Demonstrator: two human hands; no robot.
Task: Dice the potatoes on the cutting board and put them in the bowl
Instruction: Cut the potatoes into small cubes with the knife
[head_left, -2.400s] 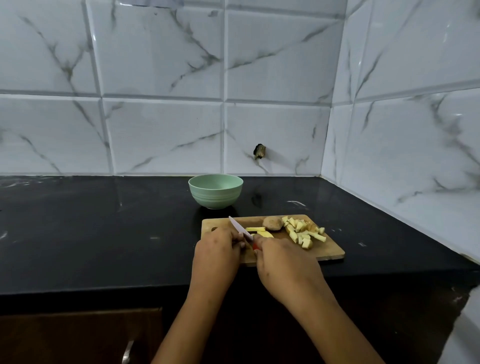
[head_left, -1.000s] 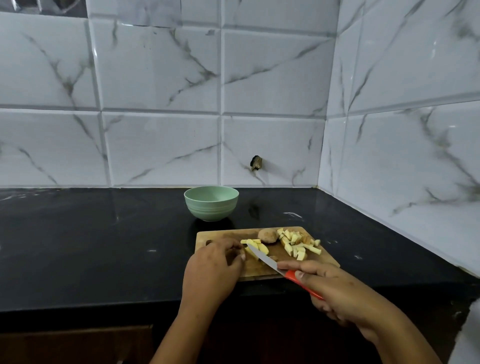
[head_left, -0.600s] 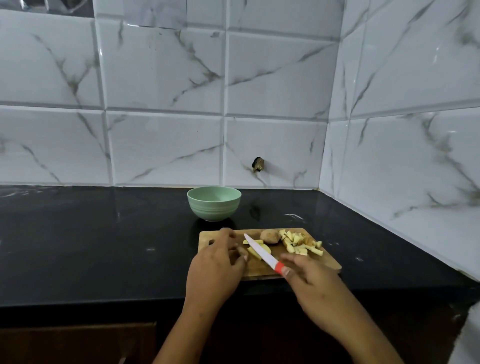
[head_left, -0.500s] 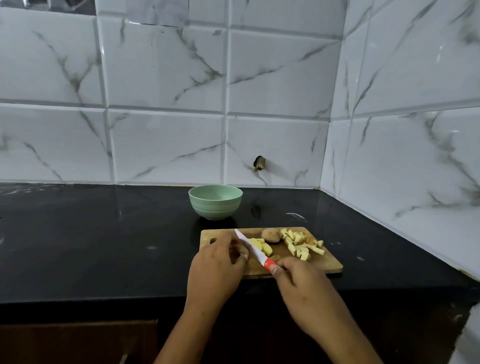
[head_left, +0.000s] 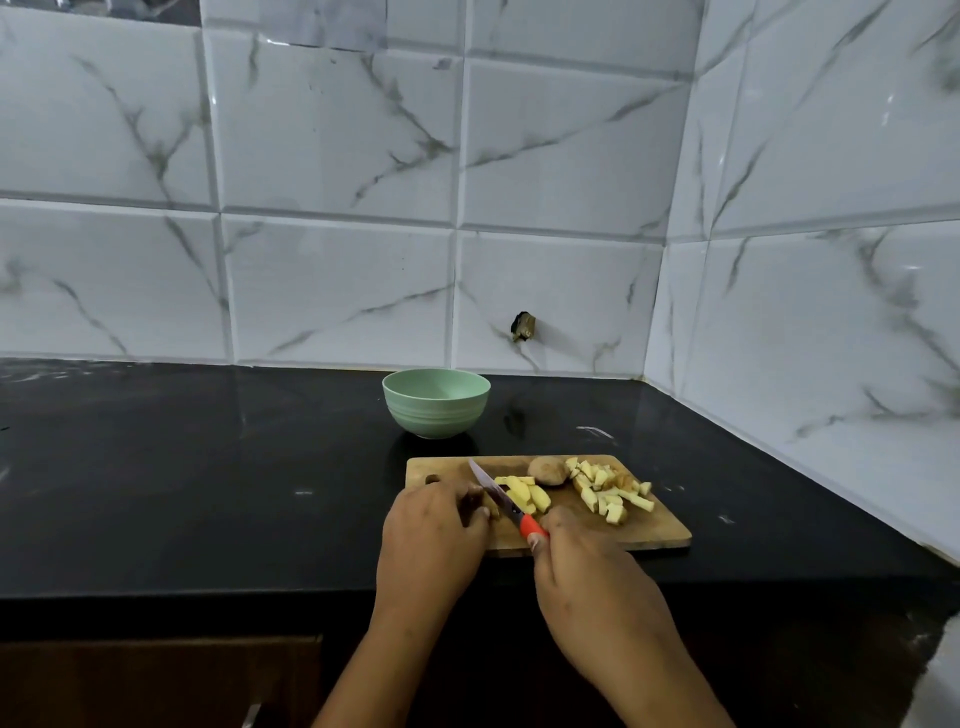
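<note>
- The right hand (head_left: 587, 564): its grip is clamped round the small red-handled kitchen knife (head_left: 511, 512), with the blade tip pointing to 11 o'clock.
- The left hand (head_left: 434, 525): fingers curl down onto the rectangular wooden cutting board (head_left: 654, 535) at the blade's 9 o'clock. I cannot tell whether this grip pins a piece.
- To cut well, I judge: knuckles tucked back from the edge, pale yellow potato strips (head_left: 522, 493) turned crosswise, even downward slices.
- Those strips lie at the blade's 3 o'clock. A heap of diced potato (head_left: 608, 496) lies further toward 3 o'clock, and a brown unpeeled potato piece (head_left: 548, 472) at 1 o'clock.
- The round pale green bowl (head_left: 436, 410) stands on the black surface (head_left: 208, 493) at the board's 11 o'clock, apart from it.
</note>
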